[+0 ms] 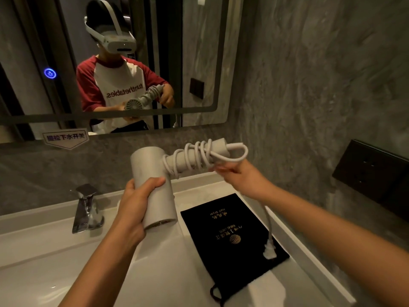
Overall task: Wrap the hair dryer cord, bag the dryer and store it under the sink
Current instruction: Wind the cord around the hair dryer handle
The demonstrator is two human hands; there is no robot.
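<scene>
I hold a pale grey hair dryer (152, 173) above the counter, its handle pointing right toward the wall. My left hand (137, 200) grips the barrel from below. Several turns of its white cord (194, 156) coil around the handle. My right hand (239, 176) pinches the cord just under the handle's end, where a loop sticks out. The rest of the cord hangs down past my right wrist to the plug (269, 251), which dangles over a flat black drawstring bag (228, 235) with gold lettering, lying on the white counter (44, 251).
A chrome faucet (87, 209) stands at the left of the counter. The mirror (110, 63) above reflects a person wearing a headset. A black wall socket panel (371, 173) sits on the grey stone wall to the right.
</scene>
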